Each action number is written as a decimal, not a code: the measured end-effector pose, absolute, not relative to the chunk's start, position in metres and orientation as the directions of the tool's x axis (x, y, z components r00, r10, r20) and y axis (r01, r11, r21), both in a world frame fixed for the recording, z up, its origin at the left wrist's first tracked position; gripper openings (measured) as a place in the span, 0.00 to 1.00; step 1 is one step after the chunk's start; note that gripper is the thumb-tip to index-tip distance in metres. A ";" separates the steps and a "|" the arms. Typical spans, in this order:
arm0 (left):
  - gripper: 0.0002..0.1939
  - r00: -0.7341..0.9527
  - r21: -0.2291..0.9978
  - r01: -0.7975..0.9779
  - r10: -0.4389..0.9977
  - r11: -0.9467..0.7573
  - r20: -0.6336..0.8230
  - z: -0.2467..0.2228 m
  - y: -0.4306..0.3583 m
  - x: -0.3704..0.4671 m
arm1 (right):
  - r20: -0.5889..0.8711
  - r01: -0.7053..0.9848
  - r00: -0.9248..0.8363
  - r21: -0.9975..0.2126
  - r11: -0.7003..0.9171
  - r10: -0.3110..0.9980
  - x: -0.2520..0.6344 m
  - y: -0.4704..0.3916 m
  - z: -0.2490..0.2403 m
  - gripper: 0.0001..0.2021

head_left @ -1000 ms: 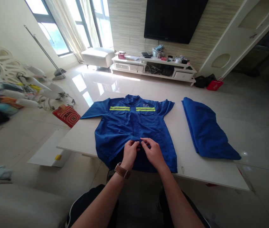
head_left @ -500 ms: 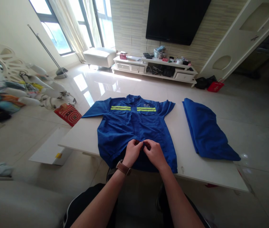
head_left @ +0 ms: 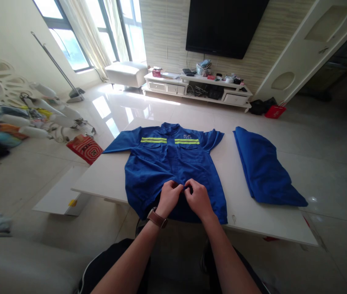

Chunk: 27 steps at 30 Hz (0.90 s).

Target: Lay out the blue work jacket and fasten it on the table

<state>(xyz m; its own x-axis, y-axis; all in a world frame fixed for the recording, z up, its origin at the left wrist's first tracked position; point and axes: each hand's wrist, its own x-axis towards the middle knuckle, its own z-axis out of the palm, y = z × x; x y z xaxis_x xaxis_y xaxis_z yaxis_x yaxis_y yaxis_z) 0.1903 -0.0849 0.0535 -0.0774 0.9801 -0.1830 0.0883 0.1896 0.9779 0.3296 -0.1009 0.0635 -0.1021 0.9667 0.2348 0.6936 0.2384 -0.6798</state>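
A blue work jacket (head_left: pixel 148 171) with yellow-green reflective stripes lies face up on a white table (head_left: pixel 99 177), collar away from me and sleeves spread. At the lower middle of its front, my left hand (head_left: pixel 171 197) pinches the fabric along the front opening. Close beside it, my right hand (head_left: pixel 197 198) also pinches the jacket's front edge, fingertips almost meeting those of the left. What exactly sits between the fingertips is too small to make out. The hem hangs over the near table edge. To the right lies a folded blue garment (head_left: pixel 263 167).
Left of the table are a red patterned bag (head_left: pixel 85 149) and a white board or box (head_left: pixel 57 192) at floor level. A white TV cabinet (head_left: pixel 176 89) with clutter stands by the far wall, near a white ottoman (head_left: pixel 126 74). A grey sofa (head_left: pixel 23 261) is at lower left.
Both hands stay at the jacket's front opening, with the right fingers shifted slightly and a little more curled. The whole view has moved slightly; the jacket lies as before.
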 end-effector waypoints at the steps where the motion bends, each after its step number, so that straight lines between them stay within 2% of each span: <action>1: 0.09 -0.073 0.980 0.065 0.980 0.189 -0.184 0.053 -0.085 0.190 | 0.239 0.693 -0.094 -0.681 0.236 0.967 0.329 -0.101 0.065 0.09; 6: 0.09 -0.036 0.982 -0.002 0.982 0.188 -0.188 0.050 -0.084 0.188 | 0.230 0.696 -0.082 -0.683 0.221 0.970 0.328 -0.103 0.067 0.07; 27: 0.10 -0.023 0.988 -0.002 0.988 0.152 -0.152 0.045 -0.085 0.188 | 0.215 0.715 -0.131 -0.655 0.243 0.968 0.328 -0.104 0.065 0.07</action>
<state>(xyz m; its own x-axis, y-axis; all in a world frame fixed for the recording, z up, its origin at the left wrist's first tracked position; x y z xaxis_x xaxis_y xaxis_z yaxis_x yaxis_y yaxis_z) 0.1875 -0.0851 0.0446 -0.0227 0.9881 -0.1523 -0.0016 0.1523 0.9883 0.3276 -0.1037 0.0647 -0.1310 0.9677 0.2153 0.7155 0.2426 -0.6552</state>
